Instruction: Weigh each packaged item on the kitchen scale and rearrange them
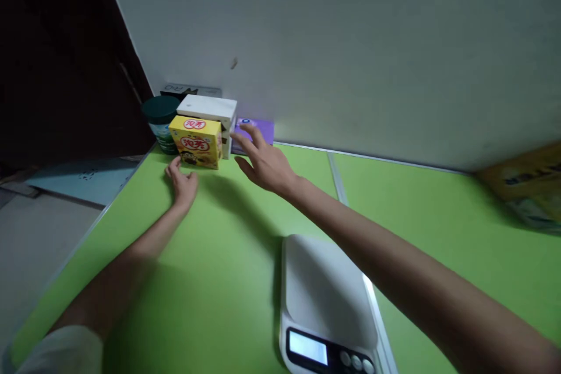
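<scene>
A yellow box (197, 146) with red lettering stands upright near the back left of the green table (228, 280). Just in front of its lower left part is my left hand (182, 184), low over the table, its fingers apart and holding nothing. My right hand (267, 160) hovers to the right of the box with spread fingers and nothing in them. Behind the yellow box stands a white box (208, 106), and a purple pack (263, 130) leans by the wall, partly hidden by my right hand.
A tub with a dark green lid (160, 109) stands left of the boxes. Nearer me lies a white kitchen scale (326, 292) with a lit display, under my right forearm. At the far right edge is a yellowish carton (526, 178). A wall runs along the table's back.
</scene>
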`<state>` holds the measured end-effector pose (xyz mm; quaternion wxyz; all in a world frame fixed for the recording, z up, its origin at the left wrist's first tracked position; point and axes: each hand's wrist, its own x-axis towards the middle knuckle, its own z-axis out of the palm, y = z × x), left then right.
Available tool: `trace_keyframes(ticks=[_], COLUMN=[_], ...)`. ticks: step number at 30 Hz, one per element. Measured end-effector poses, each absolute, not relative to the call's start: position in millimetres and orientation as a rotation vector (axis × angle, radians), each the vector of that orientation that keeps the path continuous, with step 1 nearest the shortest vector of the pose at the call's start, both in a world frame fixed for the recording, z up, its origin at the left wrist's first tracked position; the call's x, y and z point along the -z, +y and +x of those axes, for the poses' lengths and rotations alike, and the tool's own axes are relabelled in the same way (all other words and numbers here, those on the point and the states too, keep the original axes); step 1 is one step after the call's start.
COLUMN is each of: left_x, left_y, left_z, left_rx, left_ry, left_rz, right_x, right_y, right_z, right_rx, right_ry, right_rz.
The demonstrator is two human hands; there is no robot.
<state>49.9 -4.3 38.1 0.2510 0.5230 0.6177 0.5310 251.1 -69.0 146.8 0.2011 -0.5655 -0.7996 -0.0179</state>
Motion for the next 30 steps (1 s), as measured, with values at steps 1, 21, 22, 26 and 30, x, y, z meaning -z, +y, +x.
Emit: trace_keyframes(ticks=[1,21,22,26,30], left_x=[-37,-111,-111,-108,-97], left_y=[-16,-213,-219,-239,-249], left_z=[49,380,399,447,465], left_rx=[-1.429,-0.093,-0.094,-0.072,-0.016], left_ry=[1.645,0.144,0.113,-0.003,-0.011], left_rz=[1.479,2.274,2.265,2.219,2.156], right_x=[-144,-72,-67,-66,-79], right_y=[-87,-363,-368,-372,-354], right_z=[265,580,606,706,778], right_rx=[0.02,-0.256,-0.246,-0.072,0.199], right_ry=[-2.257,-1.094,-0.918,-0.542,-0.531], right_rz=[-1.572,-1.875,-1.884,-1.943,-2.019])
